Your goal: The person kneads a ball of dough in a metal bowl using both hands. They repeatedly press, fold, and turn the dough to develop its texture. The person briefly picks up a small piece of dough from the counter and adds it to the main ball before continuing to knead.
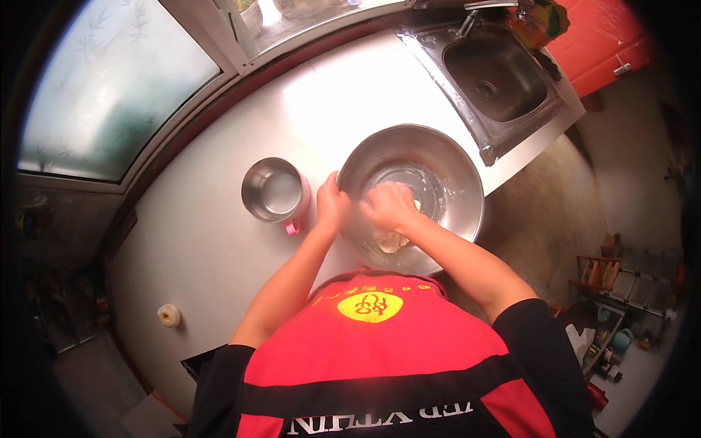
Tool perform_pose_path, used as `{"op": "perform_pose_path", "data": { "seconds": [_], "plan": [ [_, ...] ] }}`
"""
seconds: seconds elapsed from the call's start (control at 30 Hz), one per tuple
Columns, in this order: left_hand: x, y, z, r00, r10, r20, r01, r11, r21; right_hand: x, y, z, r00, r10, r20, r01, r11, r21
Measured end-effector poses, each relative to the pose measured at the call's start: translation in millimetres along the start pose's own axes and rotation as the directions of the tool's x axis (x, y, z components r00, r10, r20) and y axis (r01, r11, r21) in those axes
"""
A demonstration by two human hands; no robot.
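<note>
A wide stainless steel basin (460, 180) stands on the white countertop close to my body. My left hand (332, 203) grips its left rim. Inside the basin my right hand (390, 203), fingers curled, presses on a lump of pale dough (390, 241). The hand and forearm hide part of the dough, so I cannot tell whether the fingers grasp it. White floury residue clings to the basin's bottom and wall. Left of the basin is a steel cup (274, 190) with a pink handle and a pale bottom; whether it holds liquid is unclear.
A steel sink (495, 82) with a faucet (470, 22) is set into the counter (219, 263) at the upper right. A small whitish round object (168, 316) sits at the lower left. Windows (120, 93) line the back edge. Shelving (630, 279) stands at the right.
</note>
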State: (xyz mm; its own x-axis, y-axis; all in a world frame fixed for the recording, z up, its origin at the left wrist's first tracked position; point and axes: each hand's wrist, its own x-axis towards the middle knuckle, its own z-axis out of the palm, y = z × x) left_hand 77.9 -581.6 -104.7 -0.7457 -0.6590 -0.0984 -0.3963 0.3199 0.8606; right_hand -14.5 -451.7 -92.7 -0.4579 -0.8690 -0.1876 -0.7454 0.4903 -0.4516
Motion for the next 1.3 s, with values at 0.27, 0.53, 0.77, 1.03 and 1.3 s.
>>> {"op": "perform_pose_path", "data": {
  "seconds": [0.27,0.53,0.77,1.03,1.3],
  "plan": [
    [-0.1,-5.4,6.9,1.000,0.009,-0.011,-0.010,0.998,-0.060,-82.7,30.8,22.2,0.879,-0.353,-0.319,0.331,0.936,-0.123],
    [-1.8,3.9,2.6,0.995,-0.077,0.065,0.075,0.997,0.035,-21.5,28.2,31.4,0.845,-0.403,-0.352,0.396,0.913,-0.094],
    [-4.6,10.4,4.1,0.995,-0.069,0.074,0.066,0.997,0.040,8.6,24.1,36.6,0.881,-0.354,-0.312,0.358,0.932,-0.047],
    [-3.8,18.2,-1.1,0.997,-0.044,0.059,0.045,0.999,-0.003,37.3,18.3,48.6,0.913,-0.210,-0.349,0.193,0.978,-0.085],
    [-4.4,18.3,-2.7,1.000,-0.005,0.013,0.004,0.995,0.103,13.7,10.7,45.4,0.914,-0.161,-0.372,0.142,0.987,-0.078]
  ]
}}
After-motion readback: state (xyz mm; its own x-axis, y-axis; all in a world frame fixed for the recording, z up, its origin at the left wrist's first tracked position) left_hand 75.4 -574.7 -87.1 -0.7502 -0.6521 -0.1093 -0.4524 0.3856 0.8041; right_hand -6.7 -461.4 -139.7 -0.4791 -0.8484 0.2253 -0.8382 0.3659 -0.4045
